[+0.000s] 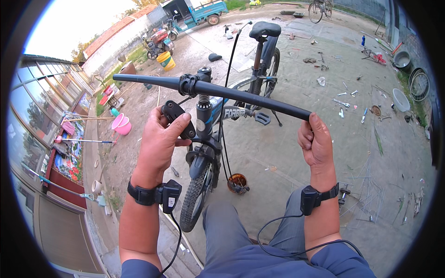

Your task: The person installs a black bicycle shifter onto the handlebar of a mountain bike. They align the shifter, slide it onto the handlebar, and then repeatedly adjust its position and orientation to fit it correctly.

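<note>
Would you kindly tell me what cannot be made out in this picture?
In the head view:
Black handlebar: its right tip is hidden by the right hand.
Black part: partly covered by the thumb of the left hand.
Brown container: contents too dark and small to identify.
Far bicycle: top cut off by the upper edge.

1. One black handlebar (259, 99), twelve o'clock.
2. One oblong black part (174, 113), ten o'clock.
3. Two bicycles: near bicycle (234, 113), twelve o'clock; far bicycle (317, 11), one o'clock.
4. Two wrist straps: left strap (144, 193), eight o'clock; right strap (330, 192), four o'clock.
5. One blue cargo tricycle (204, 15), twelve o'clock.
</note>
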Demonstrator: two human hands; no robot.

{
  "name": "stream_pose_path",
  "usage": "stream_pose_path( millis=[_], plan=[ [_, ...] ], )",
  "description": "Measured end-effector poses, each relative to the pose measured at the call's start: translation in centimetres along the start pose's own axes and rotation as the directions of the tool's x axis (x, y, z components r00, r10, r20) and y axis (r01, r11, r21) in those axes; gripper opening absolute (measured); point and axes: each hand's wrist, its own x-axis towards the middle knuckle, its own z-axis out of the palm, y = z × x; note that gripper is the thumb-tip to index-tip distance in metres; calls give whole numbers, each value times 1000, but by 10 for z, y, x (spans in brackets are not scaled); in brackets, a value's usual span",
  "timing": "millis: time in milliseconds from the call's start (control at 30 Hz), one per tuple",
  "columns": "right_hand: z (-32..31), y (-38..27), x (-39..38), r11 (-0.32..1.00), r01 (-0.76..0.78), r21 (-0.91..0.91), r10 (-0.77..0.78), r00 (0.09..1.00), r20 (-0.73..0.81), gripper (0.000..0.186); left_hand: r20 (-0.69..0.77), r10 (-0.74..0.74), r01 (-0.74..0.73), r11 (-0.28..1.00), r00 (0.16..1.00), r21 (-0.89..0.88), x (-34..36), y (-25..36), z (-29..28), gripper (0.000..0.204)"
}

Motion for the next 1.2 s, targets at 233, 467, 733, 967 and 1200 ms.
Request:
stream_pose_path(
  millis=[233,467,733,967,1200],
  plan=[
    [-2,1,0,1000,0,4,0,1000,13,34,-21,95,-92,989,995,119,-1,-3,0,56],
    [-8,14,-2,999,-19,50,17,999,34,20,36,381,-338,766,924,547,2,-3,-6,66],
    [65,48,-13,954,-199,-224,263,914,310,40,211,652,-547,367,728,752,4,6,-9,69],
    [158,74,11,956,-199,-217,281,837,469,38,247,656,-526,267,713,808,5,11,-12,67],
    [174,91,21,957,-236,-168,286,858,426,38,14,436,-362,730,900,580,3,-1,-10,65]
  ],
)
